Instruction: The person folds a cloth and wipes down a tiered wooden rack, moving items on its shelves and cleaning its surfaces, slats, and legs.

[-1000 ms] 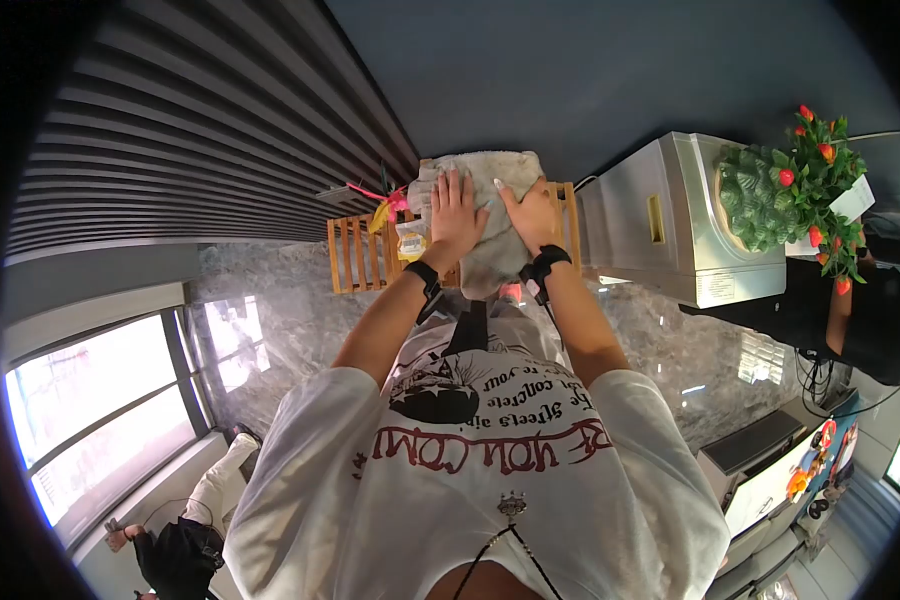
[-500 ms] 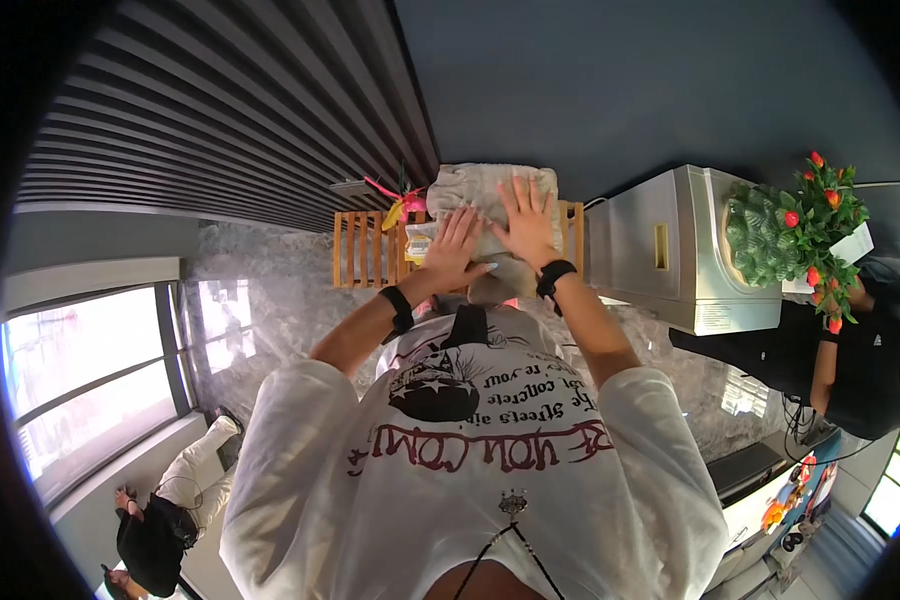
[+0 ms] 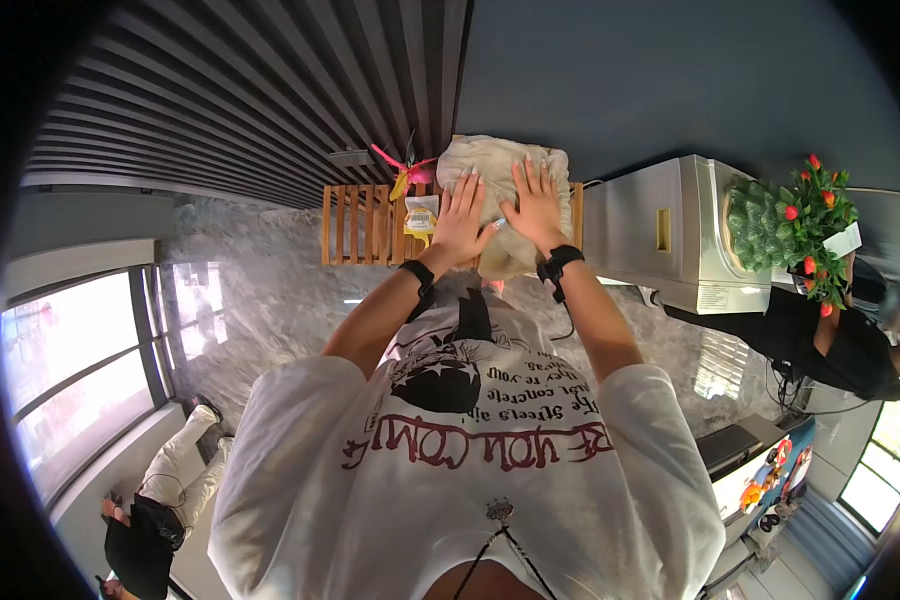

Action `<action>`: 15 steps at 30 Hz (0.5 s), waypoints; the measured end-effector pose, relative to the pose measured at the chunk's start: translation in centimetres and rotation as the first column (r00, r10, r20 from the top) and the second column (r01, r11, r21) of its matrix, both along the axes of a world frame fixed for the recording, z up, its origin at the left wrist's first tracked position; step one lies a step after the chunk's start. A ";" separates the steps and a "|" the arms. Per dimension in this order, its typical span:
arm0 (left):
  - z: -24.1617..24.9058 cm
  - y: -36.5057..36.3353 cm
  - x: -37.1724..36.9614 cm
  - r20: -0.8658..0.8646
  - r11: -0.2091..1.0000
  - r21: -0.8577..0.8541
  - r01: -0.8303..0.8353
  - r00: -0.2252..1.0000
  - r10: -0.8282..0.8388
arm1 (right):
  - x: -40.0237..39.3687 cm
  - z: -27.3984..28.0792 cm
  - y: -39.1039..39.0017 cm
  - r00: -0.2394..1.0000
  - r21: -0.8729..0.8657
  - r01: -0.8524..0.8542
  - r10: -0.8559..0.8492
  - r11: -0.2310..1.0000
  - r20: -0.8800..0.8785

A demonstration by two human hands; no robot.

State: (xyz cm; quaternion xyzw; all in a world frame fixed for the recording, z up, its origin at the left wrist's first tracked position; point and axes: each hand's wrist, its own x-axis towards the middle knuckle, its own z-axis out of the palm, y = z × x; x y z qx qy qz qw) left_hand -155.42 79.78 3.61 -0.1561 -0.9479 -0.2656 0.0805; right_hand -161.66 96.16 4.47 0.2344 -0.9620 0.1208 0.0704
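Note:
A crumpled, folded beige cloth (image 3: 490, 160) lies on a slatted wooden bench (image 3: 350, 225) against the wall. My left hand (image 3: 460, 218) rests palm down on its left part, fingers stretched out and pointing away from me. Beside it, my right hand (image 3: 537, 208) lies flat on the right part with the fingers spread. Both hands press on the top of the cloth and grip nothing. The near edge of the cloth sticks out between my wrists. Just left of the cloth are a small yellow-and-white labelled packet (image 3: 420, 218) and a pink-and-yellow object (image 3: 407, 178).
A silver cabinet-like appliance (image 3: 640, 225) stands right of the bench, with a green plant with red flowers (image 3: 810, 225) on top. Behind it is a person in black (image 3: 850, 345). Another person (image 3: 155, 520) sits at lower left by the window. Ribbed dark panelling (image 3: 270, 90) covers the wall.
My view has shifted, so the bench and cloth appear slightly higher. Both hands stay flat on the cloth. More of the packet now shows beside my left hand.

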 end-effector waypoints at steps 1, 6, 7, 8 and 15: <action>-0.2 0.1 -0.1 0.002 1.000 0.010 -0.002 1.000 0.002 | 0.7 0.4 0.0 0.999 0.018 0.018 -0.019 1.000 0.047; -0.7 0.1 -0.2 -0.002 0.999 -0.039 -0.029 1.000 0.029 | 4.5 1.0 1.0 0.997 0.043 -0.024 0.021 0.999 0.068; -0.8 0.2 -0.2 0.001 0.999 -0.032 -0.026 1.000 0.026 | 5.5 1.1 1.2 0.996 0.026 -0.042 0.040 0.999 0.085; -0.9 0.2 -0.2 -0.001 0.999 -0.024 -0.043 0.999 0.043 | 6.5 1.3 1.4 0.996 0.031 -0.040 0.037 0.999 0.087; -1.1 0.2 0.2 -0.008 0.996 0.012 -0.084 0.996 0.084 | 10.4 1.5 2.6 0.990 -0.058 -0.077 0.084 0.995 0.116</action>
